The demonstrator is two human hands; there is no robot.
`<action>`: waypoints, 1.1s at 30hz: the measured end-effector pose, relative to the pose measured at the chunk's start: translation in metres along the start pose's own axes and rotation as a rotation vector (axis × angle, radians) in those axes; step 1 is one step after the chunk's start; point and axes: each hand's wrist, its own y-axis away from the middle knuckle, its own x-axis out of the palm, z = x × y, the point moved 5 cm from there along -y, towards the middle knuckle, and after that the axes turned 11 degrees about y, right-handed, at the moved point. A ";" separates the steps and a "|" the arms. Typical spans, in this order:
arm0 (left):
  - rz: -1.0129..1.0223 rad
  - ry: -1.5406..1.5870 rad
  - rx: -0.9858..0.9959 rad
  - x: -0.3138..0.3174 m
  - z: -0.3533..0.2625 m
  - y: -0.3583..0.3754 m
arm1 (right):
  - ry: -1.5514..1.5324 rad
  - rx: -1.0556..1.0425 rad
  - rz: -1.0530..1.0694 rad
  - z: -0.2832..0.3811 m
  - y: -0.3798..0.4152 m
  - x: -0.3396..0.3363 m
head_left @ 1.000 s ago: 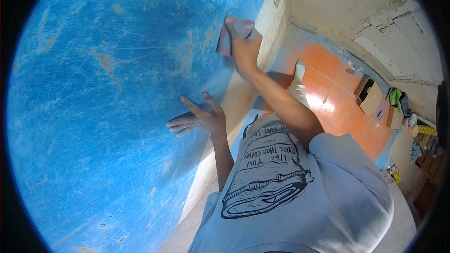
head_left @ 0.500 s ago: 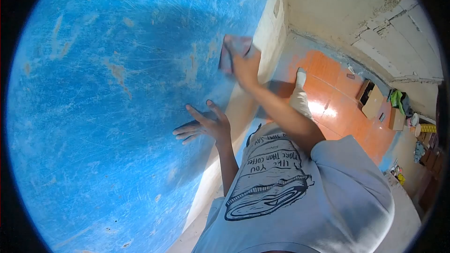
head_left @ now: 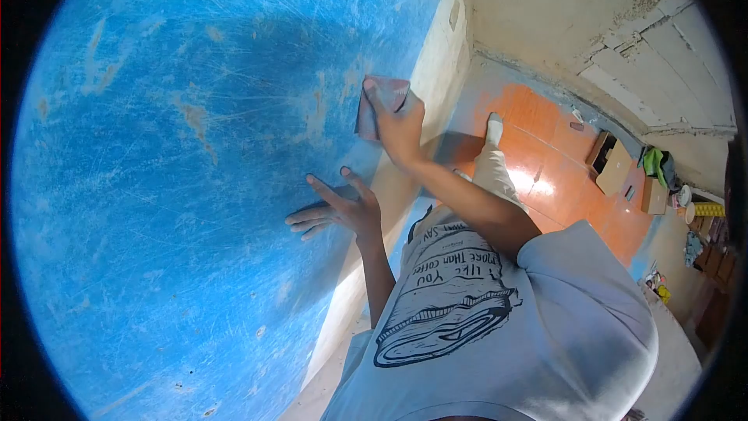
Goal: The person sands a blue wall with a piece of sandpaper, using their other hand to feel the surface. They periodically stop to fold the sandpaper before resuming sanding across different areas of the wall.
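My right hand (head_left: 399, 131) presses a reddish-brown piece of sandpaper (head_left: 374, 113) flat against a scratched blue wall (head_left: 202, 210), near its border with a cream-coloured strip. The thumb lies over the sheet, and the other fingers are partly hidden behind it. Lower down, my left hand (head_left: 347, 210) rests on the blue paint with its fingers spread, holding nothing. Pale scuffs and chipped patches mark the paint around both hands.
Orange floor tiles (head_left: 538, 140) lie below, with my foot (head_left: 495, 129) on them. Against the far wall stand an open cardboard box (head_left: 615, 168), a green and dark cloth (head_left: 656, 165) and several small items. Damaged plaster (head_left: 647, 8) shows at upper right.
My right hand has slid the sandpaper a short way down and left along the wall. My left hand has stayed almost in place.
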 end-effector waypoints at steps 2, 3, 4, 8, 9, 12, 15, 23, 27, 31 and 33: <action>0.006 0.005 0.010 0.001 0.000 -0.001 | -0.022 0.108 0.069 -0.010 -0.017 0.001; 0.012 0.005 0.011 0.000 0.001 0.001 | -0.026 0.148 0.089 -0.010 -0.020 0.000; 0.018 0.002 0.008 -0.002 0.002 0.004 | -0.031 0.185 0.112 -0.008 -0.023 -0.002; -0.006 -0.032 0.004 0.002 0.001 0.001 | -0.056 0.054 0.055 -0.001 0.007 0.000; -0.007 -0.059 0.001 0.001 0.002 0.001 | -0.059 0.082 0.068 -0.002 0.001 0.001; 0.005 -0.059 0.007 0.001 0.004 0.003 | -0.041 0.170 0.115 -0.003 -0.018 0.001; -0.008 -0.048 0.003 0.002 0.004 0.003 | -0.026 0.157 0.121 -0.003 -0.014 0.000; -0.006 -0.066 -0.014 0.002 0.007 0.006 | -0.021 0.196 0.099 -0.010 -0.024 0.003; -0.029 -0.017 -0.006 0.004 0.002 0.002 | -0.071 0.070 0.032 -0.002 -0.004 0.003; -0.015 -0.029 0.011 0.001 0.005 0.006 | -0.081 0.178 0.068 -0.005 -0.022 0.002; -0.031 -0.026 0.022 0.003 0.004 0.004 | -0.078 0.121 0.043 -0.003 -0.018 0.004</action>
